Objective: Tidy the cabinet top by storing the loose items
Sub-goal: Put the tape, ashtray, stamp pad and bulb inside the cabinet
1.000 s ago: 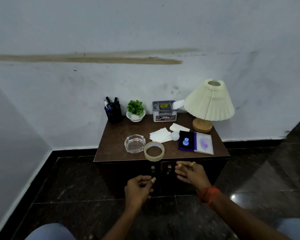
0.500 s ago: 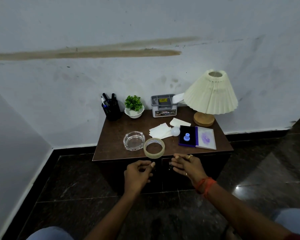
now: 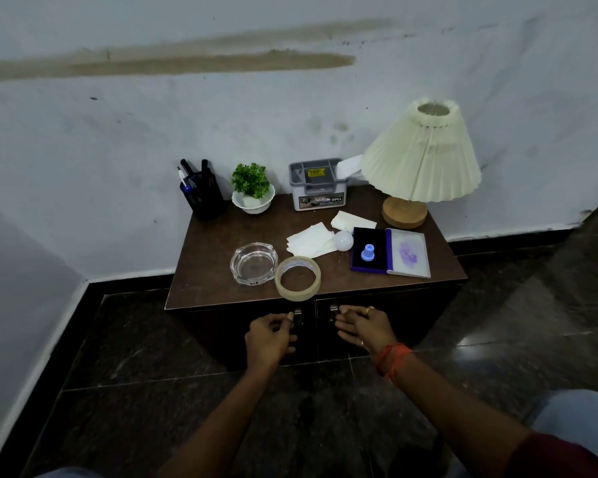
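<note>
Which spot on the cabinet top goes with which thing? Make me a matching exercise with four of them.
Things:
1. tape roll
2. glass ashtray
3. lamp
4. pen holder

Places:
a. back left corner
b. middle of the front edge
c. back right corner
d. just left of the tape roll

Pairs: 1-b, 2-d, 3-c, 4-a

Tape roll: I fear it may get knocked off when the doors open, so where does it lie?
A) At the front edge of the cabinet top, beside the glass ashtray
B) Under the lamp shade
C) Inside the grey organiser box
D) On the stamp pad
A: the tape roll lies flat at the front edge of the cabinet top, right next to the glass ashtray.
</note>
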Motion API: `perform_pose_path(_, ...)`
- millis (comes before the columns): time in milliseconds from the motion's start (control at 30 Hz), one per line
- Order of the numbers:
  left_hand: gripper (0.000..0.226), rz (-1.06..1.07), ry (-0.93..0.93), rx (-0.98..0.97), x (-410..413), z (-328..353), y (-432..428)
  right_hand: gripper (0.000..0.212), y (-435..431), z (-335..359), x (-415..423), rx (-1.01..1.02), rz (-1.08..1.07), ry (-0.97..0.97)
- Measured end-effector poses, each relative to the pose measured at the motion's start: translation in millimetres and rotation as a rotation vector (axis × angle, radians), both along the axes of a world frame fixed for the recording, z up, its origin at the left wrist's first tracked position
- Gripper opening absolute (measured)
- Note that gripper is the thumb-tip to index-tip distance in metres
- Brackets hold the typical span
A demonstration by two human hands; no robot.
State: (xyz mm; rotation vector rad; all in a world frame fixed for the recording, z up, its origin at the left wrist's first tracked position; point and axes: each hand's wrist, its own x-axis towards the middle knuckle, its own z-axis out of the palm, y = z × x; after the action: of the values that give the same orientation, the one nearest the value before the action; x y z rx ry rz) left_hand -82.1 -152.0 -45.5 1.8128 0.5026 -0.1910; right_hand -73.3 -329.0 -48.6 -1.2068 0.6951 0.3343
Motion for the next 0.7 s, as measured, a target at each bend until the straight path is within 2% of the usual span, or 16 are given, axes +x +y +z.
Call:
perform_pose_path(133, 0.026, 0.003, 0.095, -0.019, 15, -20, -7, 0.013, 2, -18, 12, -0.053, -0.032, 0.065)
perform_pose_path(267, 0.025, 0.004, 0.148, -0.042, 28, -41, -9, 0.020, 3, -36, 22, -0.088, -0.035, 0.094)
perform_pose_path(533, 0.013, -0.023, 0.168, -0.049, 29, -64, -8, 0.014, 3, -52, 25, -0.147, 0.041, 0.128)
perform_pose_path(700, 0.016, -0.058, 0.172, -0.005, 4, -68, 0, 0.021, 3, -57, 6, -0.262, 0.137, 0.059)
